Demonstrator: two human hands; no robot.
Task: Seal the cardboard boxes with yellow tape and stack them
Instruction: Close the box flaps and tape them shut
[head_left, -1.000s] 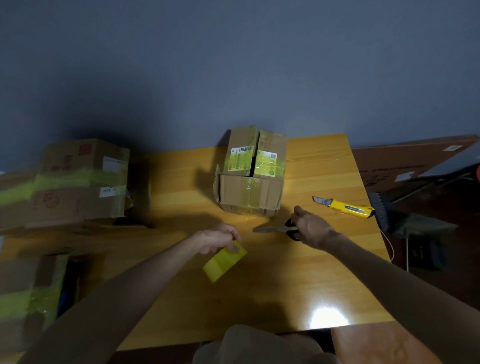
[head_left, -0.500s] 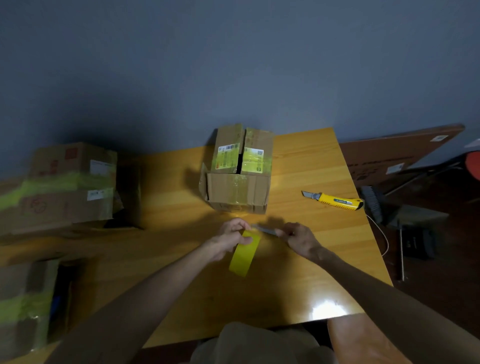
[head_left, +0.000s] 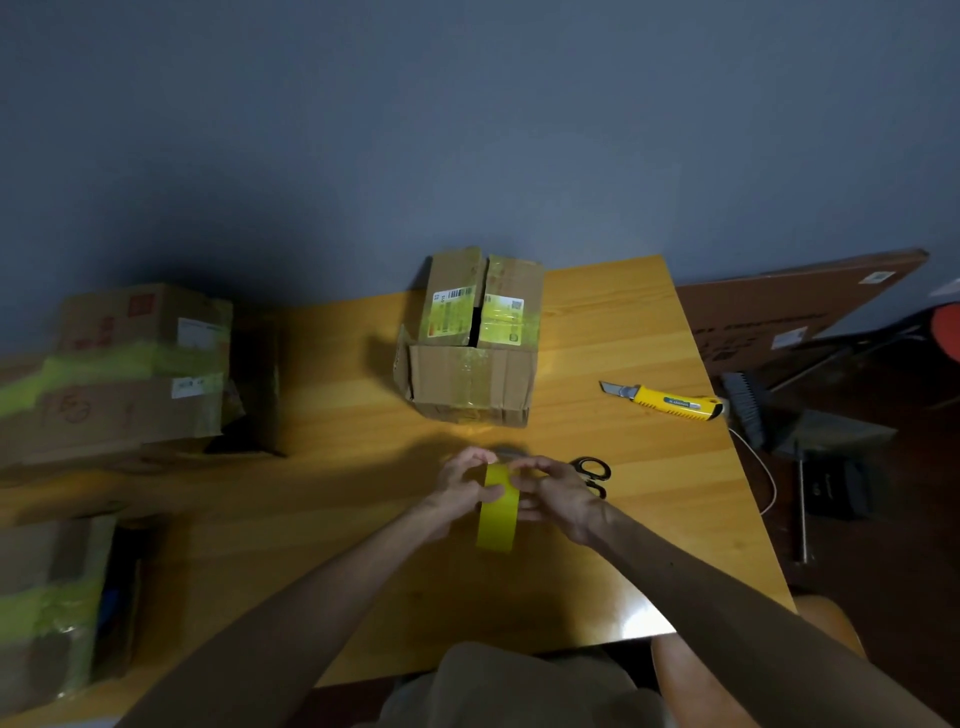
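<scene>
yellow tape strip (head_left: 497, 512) runs lengthwise toward the person, its far end pinched by the left hand (head_left: 460, 488) and right hand (head_left: 553, 493), held close together. the box (head_left: 472, 338) sits straight ahead just beyond them, about equally near both.

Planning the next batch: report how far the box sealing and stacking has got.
Done: two boxes at the left carry yellow tape and sit stacked; a third taped box stands lower left. In hand: the left hand and right hand pinch a strip of yellow tape, scissors lying beside them. Left: the middle box shows a dark gap between its top flaps; it needs taping, then stacking.
</scene>
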